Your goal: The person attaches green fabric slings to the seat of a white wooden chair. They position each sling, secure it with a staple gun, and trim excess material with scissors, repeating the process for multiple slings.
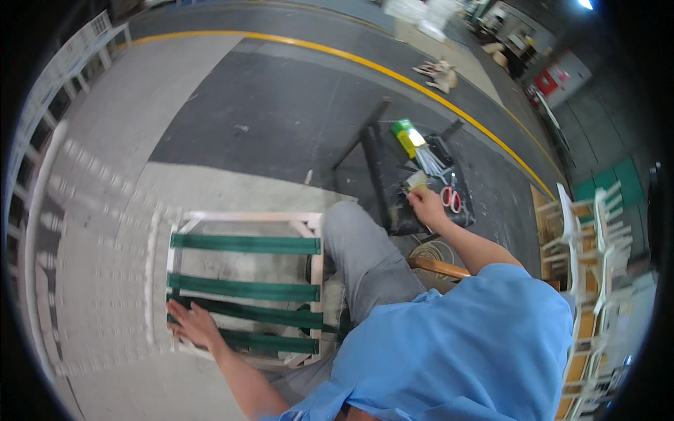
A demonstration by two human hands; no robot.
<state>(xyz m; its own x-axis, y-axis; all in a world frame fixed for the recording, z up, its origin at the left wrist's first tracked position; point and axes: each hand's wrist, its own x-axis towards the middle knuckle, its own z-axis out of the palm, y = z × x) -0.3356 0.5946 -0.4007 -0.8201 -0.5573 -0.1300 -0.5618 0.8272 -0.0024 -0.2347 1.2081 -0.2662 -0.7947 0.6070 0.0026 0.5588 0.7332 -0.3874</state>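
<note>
A white chair frame (246, 217) with spindles lies tipped before me. Several green webbing straps (246, 243) run across its seat opening. My left hand (194, 324) rests with spread fingers on the left end of a lower strap, at the frame's left rail. To the right, my right hand (426, 207) reaches over a black stool-like stand (404, 223). Its fingers are pinched together; whatever is between them is too small to make out. Beside that hand lie scissors (451, 199) with red and white handles. Grey-white strips (430, 161) and a green-yellow box (407, 138) sit farther back.
Stacked white chairs (576, 242) stand at the right. White railed furniture (74, 49) lines the far left. A coil of cord (430, 251) lies below the stand. A pale dog (440, 74) lies on the floor near a yellow line (337, 53).
</note>
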